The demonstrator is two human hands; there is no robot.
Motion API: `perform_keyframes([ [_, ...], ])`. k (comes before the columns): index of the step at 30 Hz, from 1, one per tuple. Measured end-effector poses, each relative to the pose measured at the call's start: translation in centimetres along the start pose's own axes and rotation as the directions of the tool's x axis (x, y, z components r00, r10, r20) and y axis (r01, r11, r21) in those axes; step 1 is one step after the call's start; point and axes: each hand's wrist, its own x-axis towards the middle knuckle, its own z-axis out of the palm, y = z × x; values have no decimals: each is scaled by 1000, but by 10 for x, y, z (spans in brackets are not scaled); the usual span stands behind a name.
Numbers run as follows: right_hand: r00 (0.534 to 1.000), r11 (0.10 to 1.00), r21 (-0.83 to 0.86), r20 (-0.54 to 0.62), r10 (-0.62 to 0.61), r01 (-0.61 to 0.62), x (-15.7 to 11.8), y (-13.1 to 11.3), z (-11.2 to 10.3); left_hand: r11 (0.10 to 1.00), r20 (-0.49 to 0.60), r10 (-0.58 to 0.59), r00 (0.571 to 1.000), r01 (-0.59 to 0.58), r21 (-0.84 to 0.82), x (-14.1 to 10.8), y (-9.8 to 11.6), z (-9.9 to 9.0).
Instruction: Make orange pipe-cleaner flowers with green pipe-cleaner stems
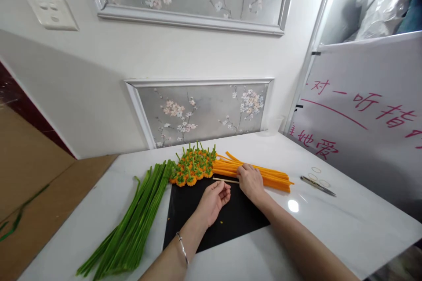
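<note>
My left hand (214, 202) is over the black mat (227, 228), its fingers curled and thumb against the index finger; whatever the pinch may hold is hidden. Just beyond its fingertips lies a thin wooden stick (226, 180), its right end running toward my other hand. My right hand (252, 183) reaches onto a bundle of orange pipe cleaners (273, 178), fingers bent down and closed on the near strands. Left of that bundle sits a cluster of small orange pipe-cleaner flowers (194, 169) with green tops and short green stems pointing up.
A thick bundle of long green pipe cleaners (135, 224) lies on the white table (316, 237) at left. Tweezers (318, 185) and several thin rings (313, 177) lie at right. A panelled wall (211, 57) stands behind; cardboard (66, 193) borders the left side.
</note>
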Motion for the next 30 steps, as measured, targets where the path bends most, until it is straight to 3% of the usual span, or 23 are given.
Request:
perform_keyframes([
  [16, 999, 992, 129, 44, -12, 6, 5, 17, -6, 1000, -15, -26, 1000, 26, -14, -2, -2, 0],
  [23, 1000, 944, 330, -18, 17, -10, 7, 30, -8, 1000, -17, -29, 999, 28, -13, -2, -2, 0],
  [30, 994, 827, 559, -51, 100, -55, 11, 44, -12, 999, -47, -37, 998, 36, -30, -6, 0, 3],
])
